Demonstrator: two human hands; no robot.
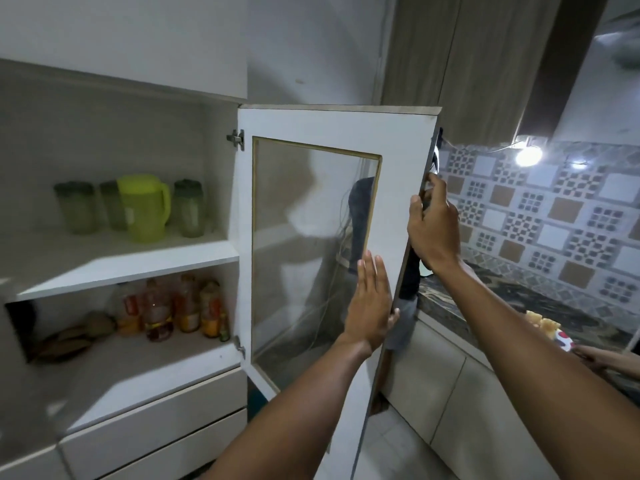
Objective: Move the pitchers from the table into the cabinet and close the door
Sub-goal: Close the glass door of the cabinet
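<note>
A yellow-green pitcher (144,206) stands on the upper shelf (138,261) of the white cabinet, among three green-lidded pitchers (75,206). The cabinet's glass-panelled door (332,133) hangs wide open to the right of the shelves. My right hand (434,228) grips the door's outer edge around mid-height. My left hand (374,303) lies flat, fingers together, against the inner face of the door's frame near that same edge, thumb at the edge.
Several bottles (187,306) and brown bowls (69,341) sit on the lower shelf. Drawers (156,424) lie below. A dark stone counter (519,306) with patterned wall tiles runs at the right; another person's hand (602,358) rests at its near edge.
</note>
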